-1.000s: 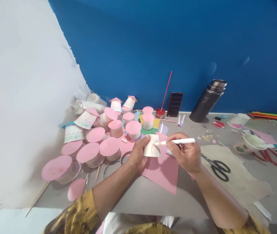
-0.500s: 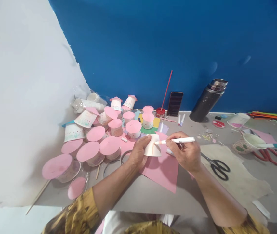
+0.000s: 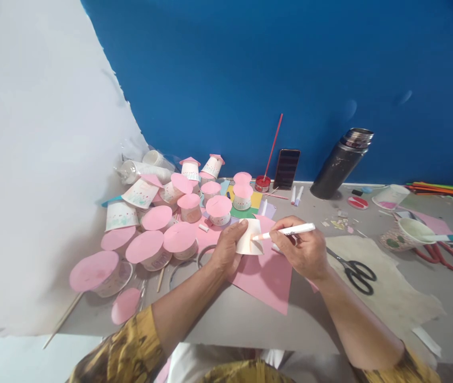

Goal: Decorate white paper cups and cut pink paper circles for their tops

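Note:
My left hand (image 3: 226,250) is wrapped round a small white paper cup (image 3: 249,238), holding it upside down over a pink paper sheet (image 3: 264,279). My right hand (image 3: 302,250) pinches a white marker (image 3: 286,232) whose pinkish tip touches the side of the cup. Both hands hover above the middle of the grey table (image 3: 246,324).
Several cups with pink paper lids (image 3: 147,247) crowd the left. At the back stand a red pot with a stick (image 3: 262,183), a phone (image 3: 286,169) and a dark flask (image 3: 340,165). Black scissors (image 3: 354,272) lie right of my hand; red scissors (image 3: 442,255) and a bowl (image 3: 408,234) sit farther right.
The marker tip has slid slightly down and left across the cup's side. The cup and my left hand have barely shifted.

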Action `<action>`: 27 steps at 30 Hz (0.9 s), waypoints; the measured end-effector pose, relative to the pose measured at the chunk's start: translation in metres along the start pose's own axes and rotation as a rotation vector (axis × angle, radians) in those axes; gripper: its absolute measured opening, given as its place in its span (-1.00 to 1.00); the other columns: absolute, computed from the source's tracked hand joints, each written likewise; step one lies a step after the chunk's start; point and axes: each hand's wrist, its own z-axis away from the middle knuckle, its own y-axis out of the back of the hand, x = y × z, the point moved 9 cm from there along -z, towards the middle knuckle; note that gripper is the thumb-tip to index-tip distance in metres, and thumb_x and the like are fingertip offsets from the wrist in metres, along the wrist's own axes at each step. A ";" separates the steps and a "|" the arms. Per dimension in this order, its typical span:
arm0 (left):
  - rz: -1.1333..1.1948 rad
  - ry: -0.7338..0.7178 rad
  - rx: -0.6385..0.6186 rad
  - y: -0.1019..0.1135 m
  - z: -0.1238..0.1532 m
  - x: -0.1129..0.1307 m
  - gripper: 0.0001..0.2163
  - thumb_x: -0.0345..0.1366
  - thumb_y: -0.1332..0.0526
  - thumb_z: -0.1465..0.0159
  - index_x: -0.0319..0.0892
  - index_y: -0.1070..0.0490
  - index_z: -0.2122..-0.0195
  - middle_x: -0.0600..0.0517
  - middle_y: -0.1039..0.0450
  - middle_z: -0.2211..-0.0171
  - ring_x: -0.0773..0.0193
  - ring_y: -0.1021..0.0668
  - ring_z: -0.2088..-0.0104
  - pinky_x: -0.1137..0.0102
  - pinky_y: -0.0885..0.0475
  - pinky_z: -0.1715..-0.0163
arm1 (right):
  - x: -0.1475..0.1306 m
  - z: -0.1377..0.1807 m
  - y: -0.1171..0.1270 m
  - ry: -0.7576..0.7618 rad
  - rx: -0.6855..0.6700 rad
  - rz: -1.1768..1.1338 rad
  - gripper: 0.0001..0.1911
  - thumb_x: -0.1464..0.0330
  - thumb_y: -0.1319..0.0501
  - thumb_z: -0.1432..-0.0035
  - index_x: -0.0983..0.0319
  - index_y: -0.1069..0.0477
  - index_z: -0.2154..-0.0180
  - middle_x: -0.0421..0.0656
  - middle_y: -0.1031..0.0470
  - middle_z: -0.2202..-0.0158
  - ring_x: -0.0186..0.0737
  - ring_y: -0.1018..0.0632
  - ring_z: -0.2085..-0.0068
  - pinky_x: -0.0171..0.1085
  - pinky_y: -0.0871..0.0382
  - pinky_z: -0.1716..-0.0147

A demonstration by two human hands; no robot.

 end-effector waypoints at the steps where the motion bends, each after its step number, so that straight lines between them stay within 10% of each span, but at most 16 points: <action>1: -0.003 -0.001 -0.001 0.000 0.000 0.000 -0.70 -0.13 -0.55 -0.10 -0.26 -0.59 0.32 -0.01 -0.58 0.40 0.22 -0.55 0.39 0.35 -0.42 0.30 | 0.000 0.000 0.000 -0.003 -0.001 0.001 -0.85 0.28 -0.30 -0.22 0.16 -0.50 0.40 -0.28 -0.46 0.58 -0.37 -0.37 0.61 -0.36 -0.31 0.59; 27: 0.022 0.018 0.007 0.000 0.000 -0.003 -0.67 -0.13 -0.56 -0.06 -0.26 -0.60 0.30 -0.02 -0.61 0.38 0.21 -0.58 0.37 0.35 -0.46 0.28 | -0.001 0.000 0.010 0.019 0.112 0.066 -0.83 0.26 -0.29 -0.23 0.16 -0.51 0.40 -0.28 -0.50 0.57 -0.37 -0.35 0.61 -0.35 -0.27 0.58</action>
